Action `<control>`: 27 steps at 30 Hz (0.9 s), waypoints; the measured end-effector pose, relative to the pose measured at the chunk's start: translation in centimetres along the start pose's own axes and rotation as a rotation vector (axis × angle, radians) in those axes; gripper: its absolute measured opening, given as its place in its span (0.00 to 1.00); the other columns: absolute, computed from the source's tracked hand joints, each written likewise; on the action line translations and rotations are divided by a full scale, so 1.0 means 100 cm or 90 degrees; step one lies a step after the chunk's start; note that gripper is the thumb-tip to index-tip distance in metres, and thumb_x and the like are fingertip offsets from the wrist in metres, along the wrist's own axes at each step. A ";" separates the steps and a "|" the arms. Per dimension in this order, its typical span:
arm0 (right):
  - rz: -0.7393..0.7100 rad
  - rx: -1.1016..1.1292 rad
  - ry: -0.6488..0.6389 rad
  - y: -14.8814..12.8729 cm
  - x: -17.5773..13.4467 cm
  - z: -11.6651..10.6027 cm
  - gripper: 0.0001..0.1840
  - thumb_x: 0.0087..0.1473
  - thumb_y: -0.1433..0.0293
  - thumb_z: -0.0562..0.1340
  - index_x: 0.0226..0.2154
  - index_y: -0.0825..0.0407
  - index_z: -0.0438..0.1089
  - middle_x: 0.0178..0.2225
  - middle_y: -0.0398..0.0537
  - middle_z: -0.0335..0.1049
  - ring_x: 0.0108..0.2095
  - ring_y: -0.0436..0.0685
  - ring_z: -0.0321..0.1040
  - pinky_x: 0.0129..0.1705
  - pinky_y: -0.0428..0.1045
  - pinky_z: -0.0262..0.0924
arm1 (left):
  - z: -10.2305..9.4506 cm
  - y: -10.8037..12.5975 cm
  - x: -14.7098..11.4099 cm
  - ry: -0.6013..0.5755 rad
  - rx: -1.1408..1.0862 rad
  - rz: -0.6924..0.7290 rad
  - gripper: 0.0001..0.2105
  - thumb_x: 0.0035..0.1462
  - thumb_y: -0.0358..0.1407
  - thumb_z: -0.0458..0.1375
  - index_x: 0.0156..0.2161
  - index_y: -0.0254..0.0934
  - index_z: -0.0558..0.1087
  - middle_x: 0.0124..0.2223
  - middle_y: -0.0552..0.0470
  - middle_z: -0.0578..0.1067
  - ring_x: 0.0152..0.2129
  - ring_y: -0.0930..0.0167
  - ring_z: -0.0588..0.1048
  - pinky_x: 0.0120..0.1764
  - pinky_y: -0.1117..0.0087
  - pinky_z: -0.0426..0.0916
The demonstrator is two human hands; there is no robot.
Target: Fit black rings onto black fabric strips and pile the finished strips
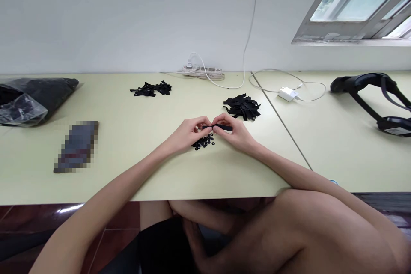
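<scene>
Bare legs before pale green table; hands pinch black strip; wall, window behind.

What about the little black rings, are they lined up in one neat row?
No, the rings lie jumbled in a loose heap on the table, beside the left hand.

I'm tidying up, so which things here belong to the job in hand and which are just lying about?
Likely the job's: black strip, held by left hand and right hand; rings; left pile; right pile; perhaps bag.
Likely just lying about: power strip; charger; headset; blurred item.
</scene>
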State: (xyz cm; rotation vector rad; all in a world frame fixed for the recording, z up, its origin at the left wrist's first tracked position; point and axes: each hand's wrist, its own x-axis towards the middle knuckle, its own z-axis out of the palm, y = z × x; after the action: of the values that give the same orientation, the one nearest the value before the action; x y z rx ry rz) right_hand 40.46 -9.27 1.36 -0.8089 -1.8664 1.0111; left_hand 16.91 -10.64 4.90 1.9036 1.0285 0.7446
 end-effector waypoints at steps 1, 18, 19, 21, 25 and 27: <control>0.004 -0.001 -0.007 0.000 0.000 0.000 0.06 0.68 0.63 0.66 0.45 0.46 0.74 0.40 0.47 0.82 0.43 0.59 0.81 0.51 0.56 0.75 | 0.000 0.000 0.000 0.009 0.019 -0.001 0.12 0.73 0.46 0.61 0.44 0.40 0.79 0.40 0.53 0.80 0.32 0.70 0.71 0.37 0.68 0.65; 0.023 -0.069 -0.028 0.005 0.003 -0.003 0.05 0.67 0.64 0.65 0.42 0.47 0.74 0.37 0.46 0.80 0.38 0.57 0.75 0.45 0.54 0.70 | -0.004 0.008 -0.003 0.032 0.220 -0.021 0.15 0.75 0.46 0.56 0.39 0.40 0.76 0.33 0.53 0.77 0.29 0.67 0.71 0.36 0.64 0.60; 0.021 -0.065 -0.006 0.005 0.004 -0.005 0.05 0.67 0.64 0.65 0.43 0.47 0.74 0.37 0.46 0.79 0.39 0.57 0.76 0.46 0.55 0.71 | -0.004 0.006 -0.003 0.041 0.222 -0.012 0.16 0.76 0.47 0.55 0.40 0.40 0.76 0.36 0.51 0.78 0.32 0.65 0.73 0.38 0.64 0.63; 0.009 -0.071 0.066 0.008 0.008 -0.012 0.05 0.67 0.64 0.66 0.43 0.47 0.73 0.39 0.47 0.80 0.41 0.58 0.77 0.50 0.56 0.72 | -0.004 0.001 -0.002 0.050 0.230 0.018 0.16 0.78 0.47 0.54 0.44 0.40 0.78 0.45 0.47 0.81 0.43 0.61 0.76 0.46 0.61 0.68; -0.005 -0.135 0.244 0.023 0.020 -0.043 0.04 0.66 0.65 0.67 0.42 0.47 0.73 0.41 0.48 0.80 0.43 0.59 0.77 0.53 0.56 0.73 | -0.002 -0.012 0.001 -0.027 0.234 0.069 0.16 0.77 0.49 0.56 0.56 0.42 0.80 0.62 0.44 0.79 0.62 0.54 0.70 0.66 0.52 0.65; 0.010 -0.181 0.335 0.036 0.024 -0.061 0.04 0.64 0.67 0.68 0.42 0.46 0.73 0.41 0.47 0.80 0.40 0.57 0.76 0.50 0.55 0.73 | -0.002 -0.016 0.001 -0.065 0.227 0.074 0.17 0.76 0.50 0.59 0.58 0.43 0.79 0.64 0.44 0.78 0.65 0.53 0.68 0.69 0.51 0.63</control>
State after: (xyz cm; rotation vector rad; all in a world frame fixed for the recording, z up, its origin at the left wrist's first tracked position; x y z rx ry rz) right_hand 45.35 -3.58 1.09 -1.1317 -1.5571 0.4762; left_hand 16.21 -9.92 3.63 2.2967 1.0462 0.5473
